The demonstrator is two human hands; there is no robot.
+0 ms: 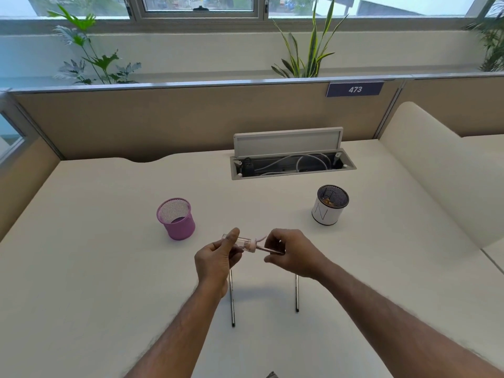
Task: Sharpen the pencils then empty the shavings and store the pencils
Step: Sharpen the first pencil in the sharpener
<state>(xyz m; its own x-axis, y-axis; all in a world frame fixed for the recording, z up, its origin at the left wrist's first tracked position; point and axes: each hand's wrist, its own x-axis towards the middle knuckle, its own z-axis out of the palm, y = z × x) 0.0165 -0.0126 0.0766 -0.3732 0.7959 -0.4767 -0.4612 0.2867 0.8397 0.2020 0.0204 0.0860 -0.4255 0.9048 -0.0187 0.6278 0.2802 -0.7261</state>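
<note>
This was an office. A wide, pale bench (109, 268) stood against a low tan divider wall (136, 121), the kind that splits one work spot from the next. A small dark sign (355, 89) on that wall read 473, like a seat number. A long slot (293, 165) was cut into the bench, with its grey lid (287, 141) standing up and white cables and plugs inside. Two mesh pots sat on the bench, a purple pot (177, 218) and a white-wrapped pot (328, 205). Behind the wall grew a leafy plant (90, 58) and a tall spiky plant (311, 50), under a long row of windows (200, 4).
</note>
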